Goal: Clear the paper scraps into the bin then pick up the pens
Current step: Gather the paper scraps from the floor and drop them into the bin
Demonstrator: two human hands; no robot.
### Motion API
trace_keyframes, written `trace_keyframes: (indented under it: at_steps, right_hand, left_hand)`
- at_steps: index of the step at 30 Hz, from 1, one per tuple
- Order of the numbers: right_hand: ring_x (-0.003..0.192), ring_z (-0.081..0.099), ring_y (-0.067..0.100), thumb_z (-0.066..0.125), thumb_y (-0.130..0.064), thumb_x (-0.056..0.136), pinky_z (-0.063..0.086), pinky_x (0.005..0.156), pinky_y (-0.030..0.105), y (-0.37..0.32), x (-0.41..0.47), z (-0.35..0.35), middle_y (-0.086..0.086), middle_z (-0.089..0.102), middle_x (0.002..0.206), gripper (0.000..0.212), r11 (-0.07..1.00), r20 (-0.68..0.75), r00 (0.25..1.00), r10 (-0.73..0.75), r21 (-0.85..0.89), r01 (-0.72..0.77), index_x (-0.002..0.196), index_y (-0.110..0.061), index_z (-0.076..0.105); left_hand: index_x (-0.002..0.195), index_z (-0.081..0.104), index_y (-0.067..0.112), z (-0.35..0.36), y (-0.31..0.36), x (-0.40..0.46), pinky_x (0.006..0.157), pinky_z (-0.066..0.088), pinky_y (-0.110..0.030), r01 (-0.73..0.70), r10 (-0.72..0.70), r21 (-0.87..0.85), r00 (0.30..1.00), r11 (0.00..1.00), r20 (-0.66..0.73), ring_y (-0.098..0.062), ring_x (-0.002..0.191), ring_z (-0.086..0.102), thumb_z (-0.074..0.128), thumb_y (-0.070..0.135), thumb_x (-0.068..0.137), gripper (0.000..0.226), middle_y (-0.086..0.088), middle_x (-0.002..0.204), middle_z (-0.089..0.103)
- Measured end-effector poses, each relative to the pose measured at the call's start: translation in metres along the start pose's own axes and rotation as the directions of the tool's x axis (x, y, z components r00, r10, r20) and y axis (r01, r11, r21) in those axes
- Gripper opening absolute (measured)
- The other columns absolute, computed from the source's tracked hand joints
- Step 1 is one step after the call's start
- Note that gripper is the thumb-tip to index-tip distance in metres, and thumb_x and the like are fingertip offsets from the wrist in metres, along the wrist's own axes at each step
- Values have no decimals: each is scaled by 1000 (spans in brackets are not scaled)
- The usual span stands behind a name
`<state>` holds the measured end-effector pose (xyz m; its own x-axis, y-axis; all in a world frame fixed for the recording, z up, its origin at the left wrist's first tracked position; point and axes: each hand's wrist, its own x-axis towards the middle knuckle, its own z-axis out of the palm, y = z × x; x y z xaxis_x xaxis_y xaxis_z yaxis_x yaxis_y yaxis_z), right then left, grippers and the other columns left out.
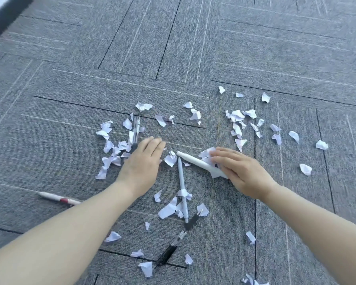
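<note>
Several white paper scraps (237,118) lie scattered over the grey carpet. My left hand (141,163) lies flat, fingers straight, beside a cluster of scraps (111,155) and the lower end of a clear pen (135,129). My right hand (237,171) lies flat with straight fingers over scraps and the rear of a thick white pen (190,159). A pale blue pen (182,186) lies between my hands. A black pen (178,237) lies nearer me. A white and red pen (58,198) lies at the left, partly behind my left forearm.
The grey carpet tiles (173,58) stretch away on all sides. A dark edge (4,15) runs along the top left corner. No bin shows in this view. More scraps (251,281) lie at the bottom edge.
</note>
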<state>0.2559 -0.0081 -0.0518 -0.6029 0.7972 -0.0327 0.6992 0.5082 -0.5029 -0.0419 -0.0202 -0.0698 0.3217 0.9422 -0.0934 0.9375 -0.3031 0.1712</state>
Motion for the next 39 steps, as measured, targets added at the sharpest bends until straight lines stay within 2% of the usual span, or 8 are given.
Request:
trace_keyframes:
  at_steps: [4,8,16,20,25,31,35,39]
  right_hand:
    - [145,23,17,50,-32,94,21,115,48,13,18,-4,-11,26,157,50,981,-142,972,186,-33,-193,143,-35,40]
    - [149,-6,14,37,-60,95,0,120,48,10,43,5,-14,2,162,59,970,112,990,82,-237,-53,149,-45,20]
    - [146,22,23,40,-54,95,19,119,44,-16,19,30,-2,32,156,58,946,144,978,-152,-266,186,144,-22,42]
    - [88,58,23,43,-29,98,54,75,39,-17,6,32,6,62,103,28,947,-111,984,-139,-304,100,102,-10,63]
    - [43,49,17,33,-31,101,39,34,27,-8,8,22,-2,55,69,34,944,-137,990,-40,-329,-8,87,-10,56]
    - [89,54,19,47,-37,99,48,78,37,20,59,-26,0,55,97,29,848,-440,729,524,194,-493,98,-11,60]
    - [144,19,31,37,-75,85,18,113,51,42,68,-26,3,25,155,64,731,-318,702,638,-38,-682,137,-39,42]
    - [149,-7,34,27,-85,79,-6,116,54,59,72,-20,2,-2,164,86,742,-194,732,653,-34,-670,151,-42,12]
  left_hand:
    - [143,33,13,-3,1,-17,112,30,-46,-53,52,-87,999,995,-16,-26,136,28,33,34,95,53,-8,144,38]
    - [150,6,26,2,11,5,119,9,-42,-40,42,-64,998,997,38,-20,146,1,27,39,98,58,1,159,7]
    - [120,56,12,11,26,-1,91,42,-40,-109,91,-96,980,989,-178,-24,106,48,42,34,95,36,-4,114,56]
    - [87,54,12,7,24,1,60,39,-31,-74,51,-93,973,993,-224,-19,67,45,42,22,97,19,0,76,50]
    - [81,42,12,-9,18,21,39,36,-27,-58,40,-112,987,992,-158,-19,44,43,41,17,96,15,8,56,35]
    - [91,45,10,-31,39,97,59,36,-33,110,-220,-393,944,913,-246,-24,75,49,42,18,93,9,-6,86,49]
    - [134,38,25,-23,44,130,109,24,-52,267,-303,-226,942,937,-146,-33,134,31,39,50,90,50,-10,145,37]
    - [147,5,42,-16,37,138,112,-6,-57,386,-370,-221,923,896,109,-31,145,-9,25,80,79,80,-3,160,-5]
